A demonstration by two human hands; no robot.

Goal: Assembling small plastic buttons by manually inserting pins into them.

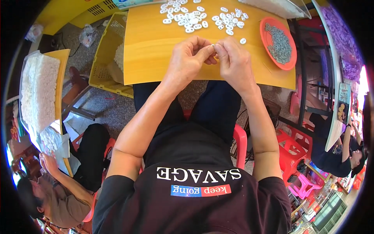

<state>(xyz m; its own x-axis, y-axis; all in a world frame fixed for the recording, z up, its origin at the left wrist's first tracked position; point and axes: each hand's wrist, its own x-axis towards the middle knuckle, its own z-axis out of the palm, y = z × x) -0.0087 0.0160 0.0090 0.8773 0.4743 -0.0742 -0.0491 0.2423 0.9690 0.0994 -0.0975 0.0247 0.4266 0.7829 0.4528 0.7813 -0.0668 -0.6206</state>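
A small white piece [213,46] is pinched between the fingertips of the left hand [189,55] and the right hand [233,58], both closed narrowly on it above the near edge of the yellow table [156,50]. It is judged light, stiff and easily dropped, best taken by its rim. More white oval pieces [194,17] are scattered at twelve o'clock, and an orange dish [269,29] of grey metal bits [278,45] is seen at two o'clock.

**A crowded workshop floor**

A yellow wooden tabletop [156,58] stands over speckled grey concrete floor [109,109]. A yellow plastic crate [105,58] sits beside it, with red plastic stools [290,150] at right, in bright daylight.
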